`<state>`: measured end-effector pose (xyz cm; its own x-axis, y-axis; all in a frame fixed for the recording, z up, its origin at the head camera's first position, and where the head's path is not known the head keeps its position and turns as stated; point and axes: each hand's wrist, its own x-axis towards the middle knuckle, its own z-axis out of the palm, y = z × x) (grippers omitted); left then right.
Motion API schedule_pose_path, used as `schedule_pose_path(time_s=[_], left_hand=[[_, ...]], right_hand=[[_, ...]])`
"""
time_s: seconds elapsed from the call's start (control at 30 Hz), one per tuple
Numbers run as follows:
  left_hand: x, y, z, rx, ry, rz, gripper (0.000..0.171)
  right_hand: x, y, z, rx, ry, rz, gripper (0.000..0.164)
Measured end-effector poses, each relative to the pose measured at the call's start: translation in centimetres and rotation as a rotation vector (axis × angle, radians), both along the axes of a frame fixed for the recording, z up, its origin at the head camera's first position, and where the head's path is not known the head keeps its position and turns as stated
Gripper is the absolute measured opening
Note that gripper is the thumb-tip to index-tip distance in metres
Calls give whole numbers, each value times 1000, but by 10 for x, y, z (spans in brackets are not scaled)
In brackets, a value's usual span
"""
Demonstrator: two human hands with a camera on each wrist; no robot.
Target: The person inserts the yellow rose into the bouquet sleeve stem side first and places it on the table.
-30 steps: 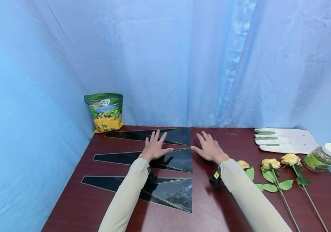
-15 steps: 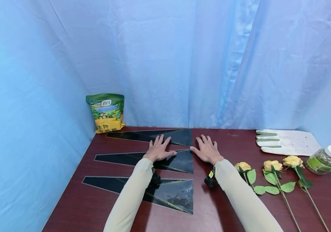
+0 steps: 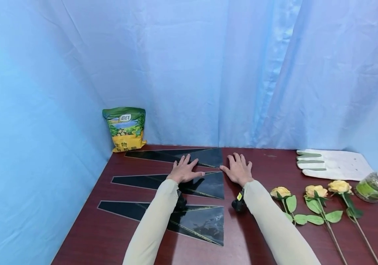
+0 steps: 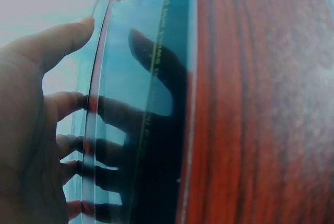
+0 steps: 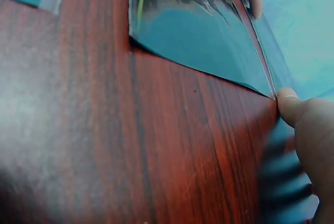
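Three black tapered flower-wrapping sleeves lie flat in a row on the dark red table: a far sleeve (image 3: 213, 157), a middle sleeve (image 3: 213, 184) and a near sleeve (image 3: 205, 222). My left hand (image 3: 185, 172) reaches over the middle sleeve with fingers spread, its fingertips on the far sleeve and its thumb out to the right. Beyond the sleeves' wide right ends is my right hand (image 3: 238, 172), its fingers slightly bent over the tabletop. In the right wrist view, the thumb (image 5: 289, 106) meets a sleeve corner (image 5: 263, 89). Neither hand grips anything.
A green and yellow fertilizer bag (image 3: 126, 129) stands at the back left. On the right are several items: yellow roses (image 3: 316, 192) on long stems, a white glove (image 3: 344, 163) and a white-lidded jar (image 3: 375, 186). Blue curtains (image 3: 182, 73) hang behind the table (image 3: 86, 235).
My right hand has shifted left to the far sleeve's edge, its fingers bending more. My left hand has moved slightly right and nearer to me. The head view has shifted a little.
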<state>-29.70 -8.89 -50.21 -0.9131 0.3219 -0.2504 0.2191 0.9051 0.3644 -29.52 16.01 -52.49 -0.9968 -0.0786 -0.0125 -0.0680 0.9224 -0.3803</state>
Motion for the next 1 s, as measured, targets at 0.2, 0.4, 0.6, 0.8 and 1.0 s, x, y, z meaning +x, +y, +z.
schedule_pose_path(time_s=[0.2, 0.4, 0.6, 0.8, 1.0], left_hand=[[-2, 3, 0, -20, -8, 1, 78], [-2, 3, 1, -27, -11, 10, 78], [-1, 1, 3, -22, -7, 13, 77], [0, 2, 4, -33, -18, 1, 78], [1, 2, 4, -21, -27, 6, 79]], right_hand=[[-4, -2, 2, -28, -10, -39, 67], [-8, -10, 5, -91, -23, -79, 63], [-12, -19, 6, -156, -22, -80, 53], [-13, -23, 7, -228, -35, -35, 51], [-17, -25, 13, -334, -75, -24, 58]])
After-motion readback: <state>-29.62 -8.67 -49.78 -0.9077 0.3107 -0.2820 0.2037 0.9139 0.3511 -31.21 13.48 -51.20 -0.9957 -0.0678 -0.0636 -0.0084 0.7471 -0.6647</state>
